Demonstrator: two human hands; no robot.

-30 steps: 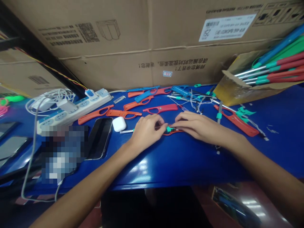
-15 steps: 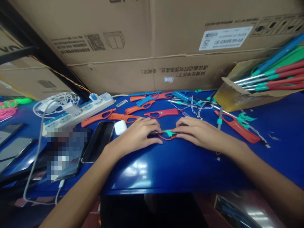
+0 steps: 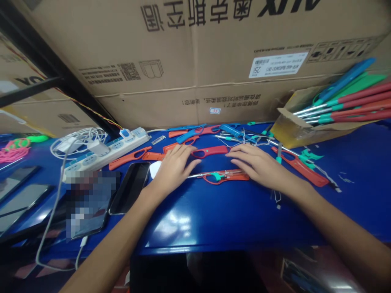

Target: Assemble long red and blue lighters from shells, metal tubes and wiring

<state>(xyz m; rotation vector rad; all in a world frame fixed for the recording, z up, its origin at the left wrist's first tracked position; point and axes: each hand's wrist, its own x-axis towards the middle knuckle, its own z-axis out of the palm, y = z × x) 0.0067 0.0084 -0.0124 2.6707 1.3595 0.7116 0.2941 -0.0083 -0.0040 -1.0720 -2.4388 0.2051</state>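
Observation:
Between my hands, an opened orange-red utility lighter [image 3: 233, 176] lies on the blue tabletop. Its metal tube points left, a green trigger [image 3: 216, 176] sits in its loop, and the inner parts of its handle are exposed. My left hand [image 3: 174, 165] is over the tube end, fingers stretched out and thumb apart, holding nothing that I can see. Just beyond lies a loose red casing half [image 3: 212, 151], near the fingertips of both hands. At the handle end, my right hand [image 3: 258, 165] has its fingers spread. Whether its fingertips touch the handle I cannot tell.
Several orange and blue casing halves [image 3: 130, 158] lie behind my hands. On the right are a carton of lighters [image 3: 293, 128] and a red lighter part [image 3: 305, 167]. A power strip [image 3: 106, 150], phones [image 3: 130, 187] and cables are on the left. Large cardboard boxes [image 3: 195, 53] stand behind.
Both hands have come off the lighter, which now lies uncovered between them. My fingers have opened and moved apart. The view has tilted up slightly.

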